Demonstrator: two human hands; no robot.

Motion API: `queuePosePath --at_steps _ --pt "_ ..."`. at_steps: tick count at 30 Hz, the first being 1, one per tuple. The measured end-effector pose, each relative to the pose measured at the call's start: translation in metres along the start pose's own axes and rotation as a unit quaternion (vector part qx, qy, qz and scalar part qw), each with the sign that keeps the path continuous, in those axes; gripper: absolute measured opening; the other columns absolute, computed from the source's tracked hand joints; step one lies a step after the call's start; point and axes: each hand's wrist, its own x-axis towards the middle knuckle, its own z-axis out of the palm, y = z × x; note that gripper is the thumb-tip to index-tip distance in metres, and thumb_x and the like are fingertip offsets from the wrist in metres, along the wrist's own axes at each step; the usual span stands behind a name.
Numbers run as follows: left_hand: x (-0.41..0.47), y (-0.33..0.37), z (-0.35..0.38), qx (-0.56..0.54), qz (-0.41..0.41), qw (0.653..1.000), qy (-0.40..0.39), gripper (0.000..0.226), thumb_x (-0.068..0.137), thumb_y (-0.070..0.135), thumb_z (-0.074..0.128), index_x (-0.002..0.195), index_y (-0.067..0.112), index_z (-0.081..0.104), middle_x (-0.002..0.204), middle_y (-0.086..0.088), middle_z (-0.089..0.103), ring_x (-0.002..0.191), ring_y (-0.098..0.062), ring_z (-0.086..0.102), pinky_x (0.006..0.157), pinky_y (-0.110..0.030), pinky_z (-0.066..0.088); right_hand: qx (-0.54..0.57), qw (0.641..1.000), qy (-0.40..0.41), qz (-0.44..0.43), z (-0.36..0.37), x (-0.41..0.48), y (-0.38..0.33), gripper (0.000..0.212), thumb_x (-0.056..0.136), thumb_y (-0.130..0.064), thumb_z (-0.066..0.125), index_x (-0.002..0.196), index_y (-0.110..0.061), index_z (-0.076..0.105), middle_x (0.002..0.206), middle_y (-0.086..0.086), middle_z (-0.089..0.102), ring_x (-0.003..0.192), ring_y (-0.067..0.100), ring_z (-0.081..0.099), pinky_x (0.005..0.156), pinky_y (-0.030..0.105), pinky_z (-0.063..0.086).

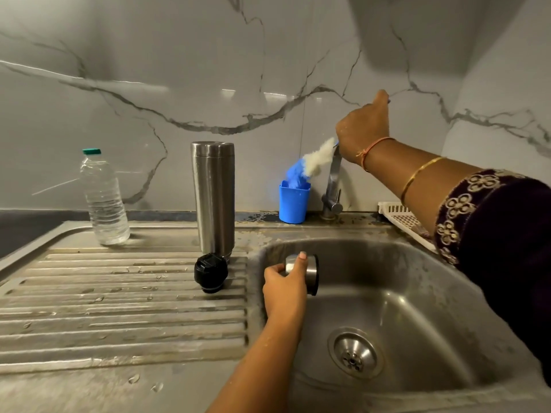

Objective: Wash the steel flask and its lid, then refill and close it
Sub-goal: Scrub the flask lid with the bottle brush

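The steel flask (213,198) stands upright and uncapped on the ribbed drainboard (119,308). Its black inner stopper (210,272) lies just in front of it. Over the sink basin (432,293), my left hand (283,290) grips the flask's steel outer lid (310,274), which is tipped on its side. My right hand (363,129) is raised near the wall and holds the handle of a bottle brush (316,159). The brush's white and blue bristles are blurred, and their tip is at the mouth of a blue cup (293,205).
A clear plastic water bottle (104,198) with a green cap stands at the back left of the drainboard. The tap (334,186) rises behind the basin, beside the blue cup. A white plastic rack (402,219) sits at the right. The drain (354,351) is in the basin floor.
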Motion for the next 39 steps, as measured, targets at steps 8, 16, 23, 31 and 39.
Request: queuePosePath --at_steps 8,16,23,31,39 --pt "-0.003 0.004 0.0 -0.006 -0.002 1.0 0.003 0.055 0.082 0.049 0.066 0.121 0.013 0.052 0.109 -0.009 0.062 0.097 -0.022 0.062 0.092 -0.043 0.052 0.091 0.994 -0.019 0.061 -0.008 -0.009 0.024 0.026 0.091 -0.025 0.047 0.069 -0.012 0.051 0.058 0.003 0.045 0.053 0.02 0.033 0.095 0.047 0.03" --pt "-0.004 0.005 0.0 -0.004 0.0 1.0 0.003 0.059 0.083 0.05 0.064 0.126 0.012 0.049 0.112 -0.01 0.061 0.101 -0.024 0.061 0.093 -0.044 0.05 0.133 0.987 -0.002 0.089 0.004 -0.014 0.025 0.019 0.09 -0.026 0.05 0.087 -0.01 0.06 0.062 0.006 0.047 0.063 0.026 0.046 0.094 0.048 0.034" --pt "-0.004 0.005 0.0 -0.008 -0.007 1.0 -0.001 0.058 0.083 0.047 0.064 0.127 0.013 0.047 0.111 -0.01 0.061 0.101 -0.024 0.061 0.094 -0.044 0.05 0.098 0.994 0.011 0.036 0.006 -0.026 0.023 0.022 0.092 -0.021 0.047 0.1 -0.007 0.062 0.078 0.009 0.057 0.078 0.03 0.055 0.095 0.048 0.038" --pt "-0.005 0.007 -0.001 0.0 -0.013 1.0 -0.002 0.059 0.083 0.047 0.065 0.127 0.012 0.047 0.111 -0.01 0.06 0.097 -0.023 0.061 0.093 -0.043 0.051 0.129 0.991 0.031 0.007 0.013 -0.039 0.017 0.022 0.091 -0.019 0.045 0.1 -0.009 0.063 0.089 0.008 0.065 0.083 0.028 0.061 0.09 0.042 0.042" --pt "-0.006 0.011 -0.002 -0.021 -0.032 0.999 -0.021 0.051 0.086 0.043 0.064 0.121 0.009 0.051 0.108 -0.012 0.062 0.094 -0.023 0.063 0.086 -0.041 0.055 0.192 0.98 0.027 0.042 0.013 -0.05 0.028 0.023 0.095 -0.019 0.045 0.105 -0.009 0.063 0.077 0.009 0.054 0.075 0.029 0.055 0.071 0.036 0.038"
